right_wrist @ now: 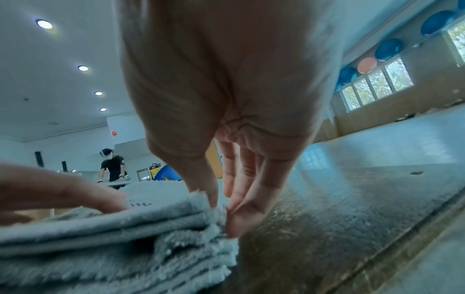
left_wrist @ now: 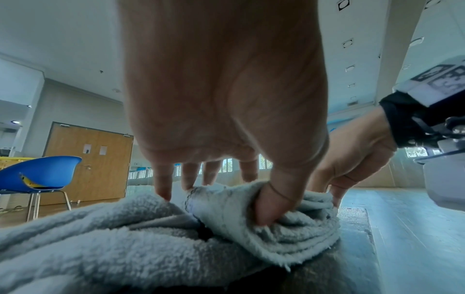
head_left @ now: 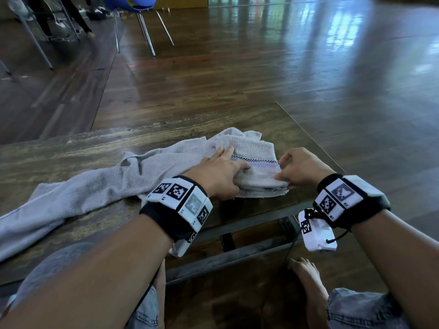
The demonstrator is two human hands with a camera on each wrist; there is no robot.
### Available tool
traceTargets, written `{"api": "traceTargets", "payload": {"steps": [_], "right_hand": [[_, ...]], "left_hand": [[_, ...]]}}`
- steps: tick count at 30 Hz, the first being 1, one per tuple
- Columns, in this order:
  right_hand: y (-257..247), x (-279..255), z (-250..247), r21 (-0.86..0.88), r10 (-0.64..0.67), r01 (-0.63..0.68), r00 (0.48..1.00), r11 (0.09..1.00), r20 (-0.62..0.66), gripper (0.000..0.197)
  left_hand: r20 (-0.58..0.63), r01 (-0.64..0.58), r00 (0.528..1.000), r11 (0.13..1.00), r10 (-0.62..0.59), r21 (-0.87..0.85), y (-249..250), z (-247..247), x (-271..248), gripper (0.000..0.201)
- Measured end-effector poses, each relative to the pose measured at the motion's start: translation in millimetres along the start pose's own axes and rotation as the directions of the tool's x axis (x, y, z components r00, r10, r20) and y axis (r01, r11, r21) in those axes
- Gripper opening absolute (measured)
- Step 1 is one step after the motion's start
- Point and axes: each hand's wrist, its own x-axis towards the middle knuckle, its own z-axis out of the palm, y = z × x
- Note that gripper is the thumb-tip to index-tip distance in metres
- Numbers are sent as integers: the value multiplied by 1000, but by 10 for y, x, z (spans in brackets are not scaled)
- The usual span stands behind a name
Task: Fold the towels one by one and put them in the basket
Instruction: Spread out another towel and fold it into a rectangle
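The loose grey towel (head_left: pixel 71 186) runs off the frame's left edge, well left of the left hand's (head_left: pixel 218 172) fingers. The folded towel's (head_left: pixel 259 172) underside is hidden.

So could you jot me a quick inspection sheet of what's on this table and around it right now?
Surface: worn wooden table, bare floor beyond.
Job's things: folded towel lies in stacked layers; an unfolded towel sprawls to its left, touching it. No basket in view.
Clutter: nothing seen.
Hands: left hand grips the folded towel's left end, thumb tucked into the layers; right hand pinches its right edge with its fingers.
Cables: thin black cord hangs by the right wrist band.
Surroundings: blue chair behind the table, wooden double door, another person far off.
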Motion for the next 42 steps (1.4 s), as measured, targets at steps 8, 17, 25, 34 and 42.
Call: {"api": "traceTargets", "payload": {"steps": [8,17,25,34,42], "right_hand": [[-104,-200,241,-320,-509,481,861,816,-5,70],[-215,-206,367,-447,-450,458,884,769,131,66],[-372,-231,304,-470,-463,411,886,781,4,30],[-81,-189,727,-348,-465,444,885,826,25,64],[-6,-120,760,-327,-370,349,929,878,-4,75]], "left_hand": [[-210,-15,978,999,5,-49,-5,47,77,62],[76,100,992,993,-104,56,-34,181,85,77],[-134,6,991,1000,-8,-12,63,-41,62,38],[-57,34,998,992,-27,124,-137,331,202,62],[19,65,998,995,-66,74,-305,335,192,82]]}}
